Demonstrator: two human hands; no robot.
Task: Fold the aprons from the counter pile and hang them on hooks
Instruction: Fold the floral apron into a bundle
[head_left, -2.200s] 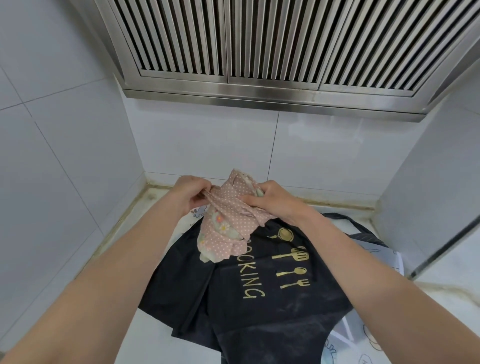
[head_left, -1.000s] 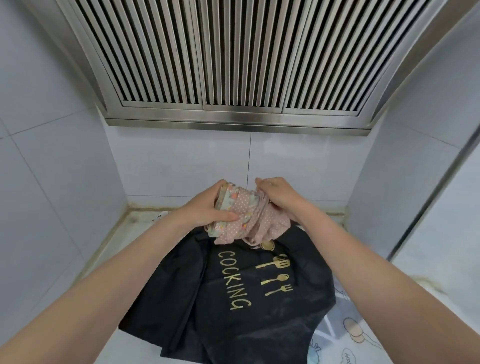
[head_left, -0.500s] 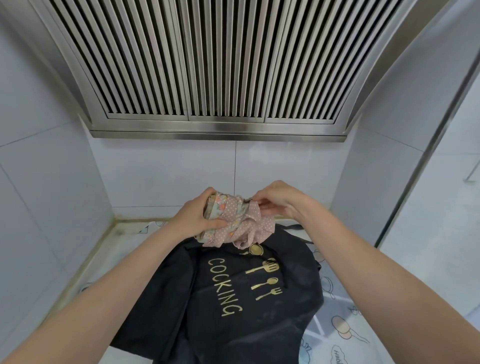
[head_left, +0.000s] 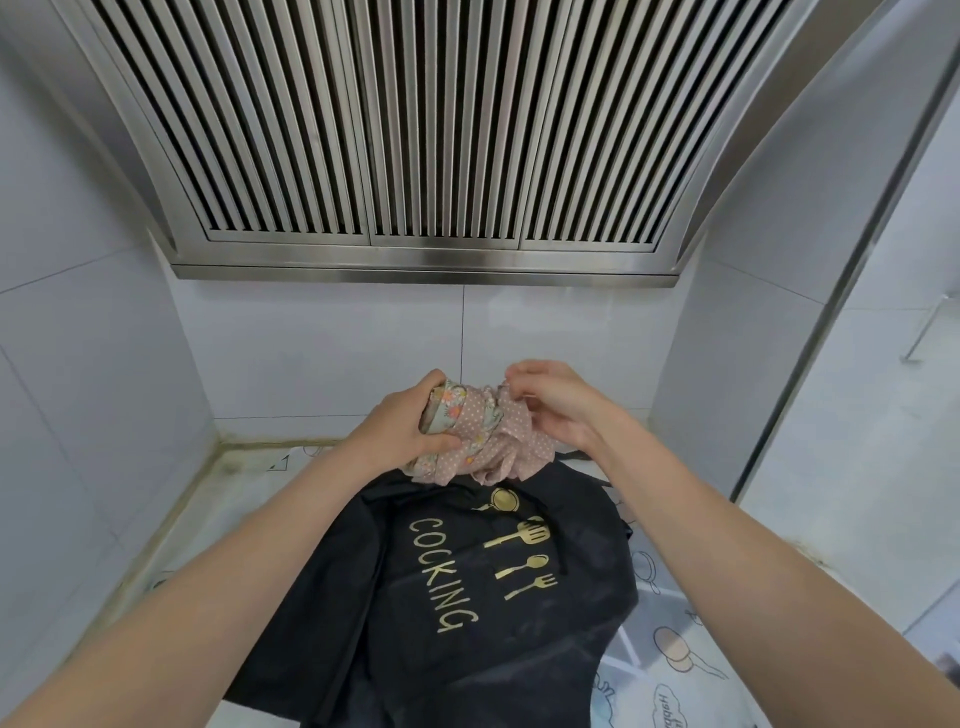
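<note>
I see both hands raised in front of the tiled back wall (head_left: 322, 358), working one bundle. My left hand (head_left: 402, 434) grips the pink polka-dot apron (head_left: 485, 441), rolled into a thick wad: fingers curled over its far side, thumb clamped across the near side. The rolled end with the floral trim sits just inside those fingers, facing left. From there the bundle's long axis runs roughly left to right, across to my right hand (head_left: 553, 410). The loose end spills down and to the right, below the right fingertips.

The right hand pinches the top edge of the cloth at the bundle's upper right; thumb and forefinger closed together on a fold or strap, I cannot tell which. The other fingers are curled loosely behind.

Under both hands lies the black apron (head_left: 467, 613), spread flat on the counter (head_left: 249, 493), gold "COOKING" lettering and utensil print face up. The lettering runs away from the pink wad toward me, slanting right. The wad's hanging end is just above the black apron's far edge; whether they touch I cannot tell.

A printed light sheet (head_left: 675, 654) shows beneath, right of the black cloth. The steel range hood (head_left: 415, 135) hangs overhead.
</note>
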